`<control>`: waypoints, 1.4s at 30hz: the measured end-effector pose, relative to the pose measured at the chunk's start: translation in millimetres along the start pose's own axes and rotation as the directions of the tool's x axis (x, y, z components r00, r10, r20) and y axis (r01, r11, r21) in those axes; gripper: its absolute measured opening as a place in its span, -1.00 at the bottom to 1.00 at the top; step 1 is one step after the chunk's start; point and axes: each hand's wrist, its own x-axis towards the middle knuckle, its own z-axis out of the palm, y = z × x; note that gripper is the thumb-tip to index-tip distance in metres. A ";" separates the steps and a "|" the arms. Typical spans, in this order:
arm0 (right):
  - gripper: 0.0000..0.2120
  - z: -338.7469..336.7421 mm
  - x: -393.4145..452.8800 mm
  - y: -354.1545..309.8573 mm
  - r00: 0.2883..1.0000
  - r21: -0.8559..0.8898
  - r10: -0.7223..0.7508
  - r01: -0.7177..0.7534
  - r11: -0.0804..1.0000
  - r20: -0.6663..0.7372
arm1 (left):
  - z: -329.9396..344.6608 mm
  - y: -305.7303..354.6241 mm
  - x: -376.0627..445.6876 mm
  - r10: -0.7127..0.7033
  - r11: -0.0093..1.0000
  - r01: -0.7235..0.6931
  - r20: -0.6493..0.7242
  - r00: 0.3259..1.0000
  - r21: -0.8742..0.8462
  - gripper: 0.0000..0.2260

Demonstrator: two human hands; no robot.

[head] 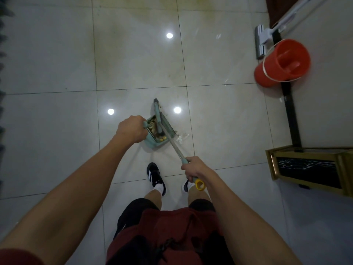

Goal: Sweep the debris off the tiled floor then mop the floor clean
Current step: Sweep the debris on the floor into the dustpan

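Observation:
A teal dustpan (152, 143) stands on the pale tiled floor (137, 60) just ahead of my feet, holding yellowish and brown debris (155, 131). My left hand (131, 129) grips its handle end at the left. The broom (172, 144) has a grey shaft and a teal head lying along the pan's right side. My right hand (193, 169) grips the shaft near its yellow end cap. A scrap of clear plastic (181, 137) lies on the tile right of the pan. Yellowish stains mark the floor further ahead.
An orange bucket (282, 63) stands at the right by the wall, with a flat white mop (262, 42) leaning behind it. A gold-framed black box (309, 169) sits at the right, near my right foot. My shoes (155, 176) are just behind the pan.

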 end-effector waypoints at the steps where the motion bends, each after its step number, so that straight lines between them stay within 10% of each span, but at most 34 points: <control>1: -0.75 -2.4 -2.0 0.2 1.000 0.003 -0.001 0.001 1.000 -0.006 | -1.0 -2.8 -0.8 -0.010 1.000 0.010 -0.003 1.000 -0.014 -0.78; 32: -0.83 -12.2 47.1 -48.4 0.999 0.672 0.038 -0.051 0.739 0.034 | -6.2 -92.2 -23.1 -0.081 0.997 0.081 0.004 0.997 -0.002 -0.83; 42: -0.58 18.8 68.2 -20.9 0.989 0.251 -0.011 0.048 0.967 -0.150 | -9.7 -94.8 -25.4 -0.001 0.997 -0.003 0.052 0.999 0.077 -0.65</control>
